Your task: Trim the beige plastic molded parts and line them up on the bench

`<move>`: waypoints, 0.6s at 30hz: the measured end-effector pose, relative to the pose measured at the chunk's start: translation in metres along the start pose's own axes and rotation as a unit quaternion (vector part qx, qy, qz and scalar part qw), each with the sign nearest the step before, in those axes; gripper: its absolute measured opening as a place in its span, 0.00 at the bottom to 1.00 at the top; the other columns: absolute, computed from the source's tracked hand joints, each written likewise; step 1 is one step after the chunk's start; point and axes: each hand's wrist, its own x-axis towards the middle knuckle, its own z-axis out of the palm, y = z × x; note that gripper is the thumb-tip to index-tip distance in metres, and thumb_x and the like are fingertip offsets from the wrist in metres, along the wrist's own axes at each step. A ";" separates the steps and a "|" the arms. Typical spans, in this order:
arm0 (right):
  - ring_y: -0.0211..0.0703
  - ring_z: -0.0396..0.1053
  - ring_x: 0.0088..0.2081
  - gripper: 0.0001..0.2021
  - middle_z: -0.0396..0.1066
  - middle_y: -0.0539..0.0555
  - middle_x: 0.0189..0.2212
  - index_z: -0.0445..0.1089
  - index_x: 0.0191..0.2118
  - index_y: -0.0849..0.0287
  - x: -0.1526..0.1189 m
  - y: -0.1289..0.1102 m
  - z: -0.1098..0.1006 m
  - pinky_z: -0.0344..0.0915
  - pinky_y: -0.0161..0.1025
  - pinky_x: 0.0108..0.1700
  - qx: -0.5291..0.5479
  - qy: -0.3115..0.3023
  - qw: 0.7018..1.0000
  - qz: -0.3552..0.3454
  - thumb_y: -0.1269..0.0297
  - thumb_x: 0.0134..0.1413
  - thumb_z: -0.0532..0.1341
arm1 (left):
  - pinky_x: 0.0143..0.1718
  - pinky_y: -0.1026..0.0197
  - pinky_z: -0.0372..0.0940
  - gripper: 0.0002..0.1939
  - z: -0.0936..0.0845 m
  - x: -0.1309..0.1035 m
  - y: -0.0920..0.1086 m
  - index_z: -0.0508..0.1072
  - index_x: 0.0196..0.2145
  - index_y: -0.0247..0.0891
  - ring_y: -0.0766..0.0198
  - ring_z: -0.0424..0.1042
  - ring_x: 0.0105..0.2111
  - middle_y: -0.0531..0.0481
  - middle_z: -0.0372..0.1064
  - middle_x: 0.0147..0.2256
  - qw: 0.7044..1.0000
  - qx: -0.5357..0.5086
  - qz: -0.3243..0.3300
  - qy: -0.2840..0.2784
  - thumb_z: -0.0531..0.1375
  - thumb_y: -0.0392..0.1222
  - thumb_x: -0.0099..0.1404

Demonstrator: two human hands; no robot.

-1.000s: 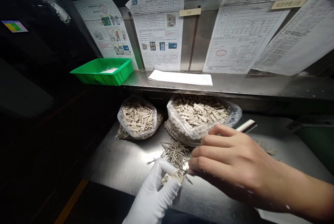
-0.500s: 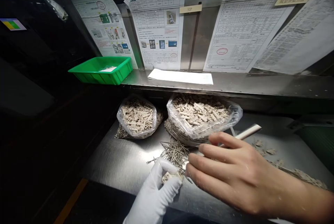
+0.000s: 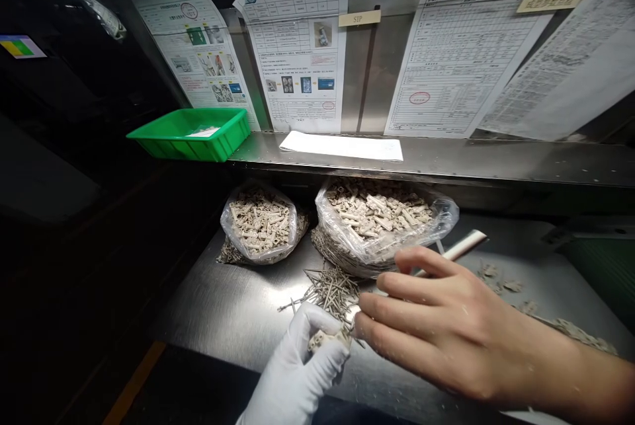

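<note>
My left grip (image 3: 299, 371), gloved, is pinching a part (image 3: 317, 341) between thumb and fingers, above the near side of the counter (image 3: 243, 303). At the part's three o'clock, my right grip (image 3: 441, 322), bare, is curled around a tool (image 3: 464, 246) whose pale shaft points to two o'clock; from here I cannot tell whether those fingertips touch the part. I see pins (image 3: 331, 289) heaped at twelve o'clock, a small bag (image 3: 271, 255) at eleven and a big bag (image 3: 360, 250) at one, both full of beige pieces.
</note>
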 end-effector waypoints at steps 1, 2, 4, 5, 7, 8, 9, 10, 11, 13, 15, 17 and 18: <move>0.39 0.69 0.33 0.22 0.79 0.51 0.35 0.76 0.39 0.59 -0.001 0.001 0.000 0.61 0.45 0.48 0.009 -0.006 1.000 0.003 0.74 0.78 0.45 | 0.34 0.61 0.52 0.24 0.000 0.000 -0.001 0.67 0.31 0.39 0.67 0.56 0.28 0.58 0.59 0.26 1.000 0.000 0.001 -0.001 0.67 0.62 0.65; 0.39 0.68 0.33 0.22 0.79 0.51 0.35 0.75 0.39 0.59 -0.003 0.002 -0.001 0.60 0.45 0.48 0.016 -0.006 1.000 0.007 0.74 0.78 0.45 | 0.33 0.61 0.51 0.24 -0.001 0.000 -0.002 0.67 0.31 0.40 0.67 0.55 0.28 0.58 0.59 0.26 1.000 -0.001 0.001 -0.001 0.67 0.63 0.65; 0.39 0.68 0.33 0.20 0.78 0.51 0.35 0.75 0.40 0.59 -0.006 0.004 0.000 0.60 0.45 0.49 0.018 0.005 1.000 0.022 0.73 0.78 0.46 | 0.32 0.61 0.50 0.25 -0.003 0.001 -0.002 0.67 0.31 0.40 0.67 0.54 0.27 0.59 0.58 0.26 1.000 -0.002 0.002 0.000 0.67 0.64 0.64; 0.39 0.67 0.33 0.19 0.78 0.51 0.35 0.74 0.41 0.60 -0.008 0.004 0.001 0.59 0.46 0.50 0.015 0.015 0.999 0.030 0.73 0.78 0.47 | 0.32 0.61 0.50 0.25 -0.003 0.001 -0.001 0.67 0.31 0.40 0.67 0.53 0.27 0.59 0.57 0.26 1.000 -0.003 0.001 0.000 0.67 0.64 0.64; 0.39 0.68 0.33 0.19 0.79 0.51 0.35 0.74 0.41 0.59 -0.009 0.003 0.004 0.59 0.46 0.51 0.008 0.030 0.999 0.038 0.74 0.77 0.47 | 0.32 0.61 0.50 0.25 -0.004 0.001 0.000 0.66 0.31 0.40 0.67 0.53 0.27 0.59 0.56 0.26 1.000 -0.004 -0.001 0.000 0.67 0.65 0.63; 0.39 0.68 0.33 0.19 0.79 0.51 0.35 0.74 0.40 0.59 -0.009 0.001 0.005 0.59 0.46 0.51 0.004 0.030 0.999 0.038 0.74 0.78 0.47 | 0.32 0.61 0.50 0.26 -0.004 0.000 0.001 0.66 0.31 0.40 0.67 0.53 0.27 0.59 0.56 0.26 1.000 -0.003 -0.001 -0.001 0.67 0.65 0.63; 0.39 0.69 0.34 0.20 0.79 0.51 0.35 0.74 0.39 0.59 -0.008 -0.001 0.005 0.60 0.45 0.51 0.000 0.027 0.999 0.035 0.74 0.78 0.46 | 0.32 0.61 0.50 0.26 -0.004 0.000 0.002 0.66 0.30 0.40 0.67 0.53 0.27 0.59 0.56 0.25 1.000 0.000 0.000 -0.001 0.68 0.65 0.63; 0.39 0.70 0.34 0.20 0.79 0.50 0.34 0.73 0.38 0.58 -0.007 -0.003 0.005 0.60 0.45 0.51 -0.006 0.028 0.999 0.028 0.73 0.78 0.46 | 0.32 0.61 0.50 0.26 -0.004 -0.001 0.002 0.66 0.30 0.40 0.67 0.53 0.27 0.59 0.56 0.25 1.000 0.004 0.001 0.001 0.68 0.65 0.63; 0.39 0.71 0.35 0.20 0.78 0.50 0.34 0.73 0.37 0.58 -0.005 -0.005 0.005 0.60 0.44 0.51 -0.014 0.028 0.999 0.023 0.73 0.78 0.47 | 0.32 0.61 0.50 0.26 -0.003 -0.001 0.002 0.67 0.31 0.40 0.67 0.53 0.27 0.59 0.57 0.25 1.000 0.008 0.002 0.003 0.67 0.65 0.63; 0.39 0.72 0.36 0.19 0.78 0.50 0.34 0.74 0.37 0.59 -0.003 -0.008 0.004 0.61 0.44 0.51 -0.029 0.025 0.999 0.014 0.74 0.77 0.48 | 0.34 0.61 0.52 0.25 -0.003 -0.002 0.001 0.67 0.31 0.40 0.66 0.55 0.28 0.59 0.58 0.26 1.000 0.015 0.004 0.009 0.67 0.64 0.64; 0.40 0.72 0.35 0.20 0.78 0.50 0.33 0.75 0.39 0.59 -0.002 -0.009 0.003 0.61 0.45 0.51 -0.021 0.022 0.999 0.010 0.74 0.77 0.47 | 0.34 0.61 0.53 0.24 -0.003 -0.003 0.000 0.68 0.32 0.40 0.66 0.56 0.28 0.58 0.59 0.26 1.000 0.016 0.010 0.015 0.66 0.64 0.65; 0.39 0.71 0.32 0.20 0.78 0.50 0.32 0.75 0.41 0.60 -0.003 -0.007 0.003 0.61 0.45 0.49 0.015 0.019 0.999 0.025 0.74 0.78 0.46 | 0.34 0.61 0.52 0.25 -0.003 -0.004 -0.002 0.69 0.32 0.40 0.66 0.57 0.28 0.58 0.59 0.27 1.000 0.014 0.015 0.021 0.67 0.65 0.64; 0.39 0.70 0.31 0.19 0.77 0.50 0.31 0.75 0.41 0.60 -0.004 -0.006 0.004 0.62 0.45 0.47 0.035 0.027 0.998 0.042 0.73 0.78 0.47 | 0.33 0.61 0.52 0.25 -0.004 -0.004 -0.003 0.69 0.32 0.40 0.66 0.57 0.28 0.58 0.60 0.27 0.999 0.015 0.019 0.025 0.67 0.65 0.63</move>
